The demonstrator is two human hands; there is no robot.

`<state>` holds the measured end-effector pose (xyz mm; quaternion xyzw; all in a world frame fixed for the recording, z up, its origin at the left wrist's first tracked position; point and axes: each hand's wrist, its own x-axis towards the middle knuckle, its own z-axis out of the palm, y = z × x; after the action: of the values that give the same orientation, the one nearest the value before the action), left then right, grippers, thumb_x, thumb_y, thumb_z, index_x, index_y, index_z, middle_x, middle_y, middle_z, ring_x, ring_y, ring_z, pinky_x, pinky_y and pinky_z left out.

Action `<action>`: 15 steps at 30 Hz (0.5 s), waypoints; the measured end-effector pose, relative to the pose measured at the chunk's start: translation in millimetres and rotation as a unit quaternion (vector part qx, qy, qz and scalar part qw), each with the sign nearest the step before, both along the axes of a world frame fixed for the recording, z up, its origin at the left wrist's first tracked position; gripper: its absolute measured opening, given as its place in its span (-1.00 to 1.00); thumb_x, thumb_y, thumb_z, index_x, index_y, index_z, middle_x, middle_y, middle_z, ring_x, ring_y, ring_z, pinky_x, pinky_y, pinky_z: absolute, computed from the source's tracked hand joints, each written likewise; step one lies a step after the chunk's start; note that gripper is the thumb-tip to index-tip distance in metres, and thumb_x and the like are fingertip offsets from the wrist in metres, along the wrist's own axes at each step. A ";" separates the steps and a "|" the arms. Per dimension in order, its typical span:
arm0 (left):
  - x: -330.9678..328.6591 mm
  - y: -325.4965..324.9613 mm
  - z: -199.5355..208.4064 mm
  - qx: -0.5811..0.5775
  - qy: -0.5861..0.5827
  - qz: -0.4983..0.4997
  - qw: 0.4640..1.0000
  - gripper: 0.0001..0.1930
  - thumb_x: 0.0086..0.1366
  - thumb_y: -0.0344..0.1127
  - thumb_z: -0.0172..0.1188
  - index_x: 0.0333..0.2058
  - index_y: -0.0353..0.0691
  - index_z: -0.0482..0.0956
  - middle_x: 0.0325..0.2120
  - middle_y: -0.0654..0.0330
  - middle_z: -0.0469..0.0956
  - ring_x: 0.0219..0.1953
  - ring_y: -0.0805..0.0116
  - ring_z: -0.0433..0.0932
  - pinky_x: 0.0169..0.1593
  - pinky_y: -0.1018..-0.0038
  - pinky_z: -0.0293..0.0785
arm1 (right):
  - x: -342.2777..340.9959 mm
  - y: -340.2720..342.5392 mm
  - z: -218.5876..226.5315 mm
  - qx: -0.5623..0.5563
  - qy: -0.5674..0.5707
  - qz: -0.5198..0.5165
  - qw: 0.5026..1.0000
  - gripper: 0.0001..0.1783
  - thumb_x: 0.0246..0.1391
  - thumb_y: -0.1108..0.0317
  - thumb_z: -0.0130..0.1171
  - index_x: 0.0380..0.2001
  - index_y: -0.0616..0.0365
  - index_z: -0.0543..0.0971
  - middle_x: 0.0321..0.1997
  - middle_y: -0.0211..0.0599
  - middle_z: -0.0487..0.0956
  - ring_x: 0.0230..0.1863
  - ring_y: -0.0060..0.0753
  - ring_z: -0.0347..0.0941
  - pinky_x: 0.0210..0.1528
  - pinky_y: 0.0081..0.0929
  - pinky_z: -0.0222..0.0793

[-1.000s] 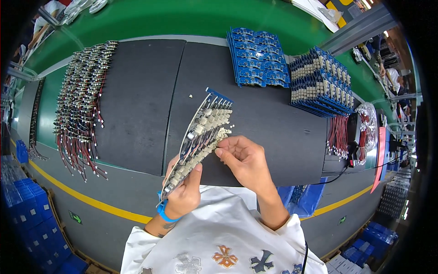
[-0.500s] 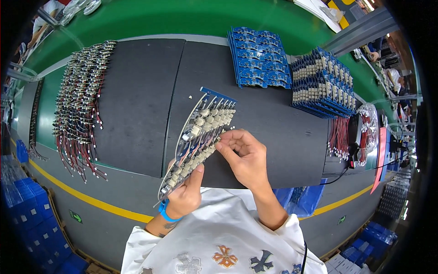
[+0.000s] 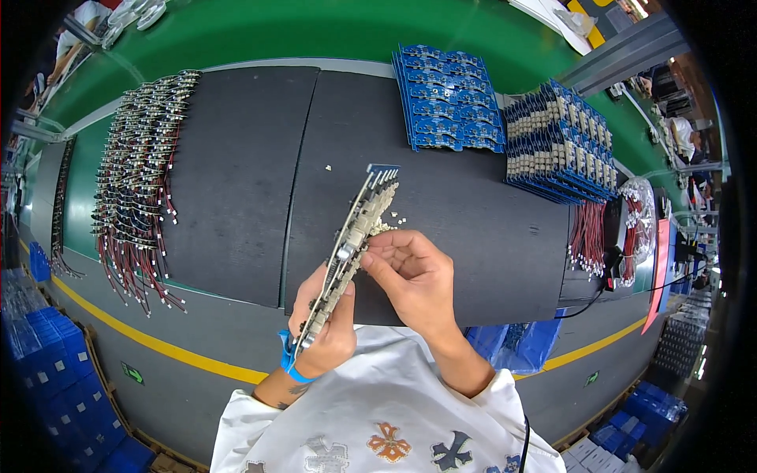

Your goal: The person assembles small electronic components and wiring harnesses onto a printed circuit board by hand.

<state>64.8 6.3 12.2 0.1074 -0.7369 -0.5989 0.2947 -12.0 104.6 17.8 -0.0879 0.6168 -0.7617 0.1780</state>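
Note:
A circuit board panel (image 3: 356, 229) with rows of cream-coloured connectors stands tilted, almost edge-on, in front of me. Its lower end is gripped by my left hand (image 3: 333, 340), thumb on the near side and fingers behind. My right hand (image 3: 418, 280) has thumb and index finger pinched together against the panel's right edge, at about mid-length. Whatever lies between those fingertips is hidden. Behind the panel, a small heap of loose cream-coloured pieces (image 3: 380, 226) lies on the black table mat (image 3: 465, 236).
Blue circuit board panels (image 3: 449, 102) are stacked at the back, with connector-covered panels (image 3: 560, 146) to their right. Red cable bundles (image 3: 587, 240) lie at the right edge. Finished-looking boards with dark red wires (image 3: 142, 173) stand in rows at left. A grey post (image 3: 623, 59) rises far right.
The panel has turned from showing its connector face to nearly edge-on, and its top has shifted right. My right hand has moved slightly left and down with it. More loose pieces show behind.

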 end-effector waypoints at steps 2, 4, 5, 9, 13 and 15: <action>-0.3 -0.1 -1.0 0.030 0.005 -0.001 1.000 -0.71 0.16 -0.60 0.05 -0.10 -0.51 0.35 -0.18 -0.06 0.47 -0.15 0.29 0.49 -0.08 0.51 0.38 | -0.7 -0.3 2.6 -0.010 -0.056 0.015 0.998 -0.82 -0.05 0.66 0.13 -0.30 0.39 0.44 -0.35 -0.23 0.54 -0.30 -0.56 0.48 -0.23 -0.67 0.42; 0.3 -0.5 -1.7 0.061 0.011 0.000 0.998 -0.71 0.17 -0.59 0.05 -0.11 -0.51 0.35 -0.18 -0.07 0.47 -0.15 0.29 0.49 -0.08 0.51 0.38 | -2.0 1.8 1.2 0.006 -0.049 0.016 0.999 -0.82 -0.06 0.63 0.15 -0.32 0.36 0.45 -0.37 -0.27 0.54 -0.33 -0.59 0.48 -0.25 -0.67 0.42; 0.4 -1.3 -2.5 0.038 0.004 0.014 0.999 -0.71 0.17 -0.59 0.05 -0.11 -0.51 0.35 -0.18 -0.07 0.47 -0.15 0.29 0.49 -0.08 0.51 0.38 | -2.8 2.6 -0.2 0.022 -0.041 0.016 0.999 -0.82 -0.07 0.59 0.18 -0.33 0.33 0.46 -0.40 -0.31 0.54 -0.36 -0.62 0.47 -0.28 -0.66 0.42; -2.0 -2.4 -0.9 0.045 -0.002 0.011 0.999 -0.71 0.17 -0.59 0.04 -0.10 -0.52 0.34 -0.19 -0.07 0.47 -0.15 0.27 0.49 -0.08 0.50 0.39 | -7.9 5.1 -6.1 0.052 0.006 0.001 0.999 -0.81 -0.07 0.59 0.18 -0.32 0.35 0.46 -0.39 -0.30 0.53 -0.36 -0.61 0.47 -0.28 -0.66 0.41; -0.2 -3.7 -2.3 0.014 -0.011 -0.007 1.000 -0.70 0.17 -0.60 0.05 -0.10 -0.51 0.34 -0.18 -0.07 0.46 -0.15 0.27 0.49 -0.08 0.50 0.39 | -7.4 -3.8 -0.1 0.008 0.007 -0.001 1.000 -0.80 -0.07 0.67 0.14 -0.31 0.39 0.44 -0.36 -0.26 0.53 -0.31 -0.56 0.48 -0.21 -0.65 0.43; 0.8 -3.1 -3.2 -0.015 -0.021 0.005 1.000 -0.70 0.17 -0.60 0.04 -0.09 -0.51 0.34 -0.17 -0.06 0.46 -0.14 0.29 0.49 -0.07 0.49 0.38 | -7.6 -4.4 -0.1 -0.012 0.008 -0.001 1.000 -0.80 -0.07 0.67 0.14 -0.30 0.40 0.44 -0.36 -0.26 0.53 -0.31 -0.56 0.48 -0.20 -0.64 0.43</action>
<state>65.5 3.1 9.0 0.1192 -0.7511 -0.5839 0.2840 -19.6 100.1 17.7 -0.0951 0.6094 -0.7683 0.1713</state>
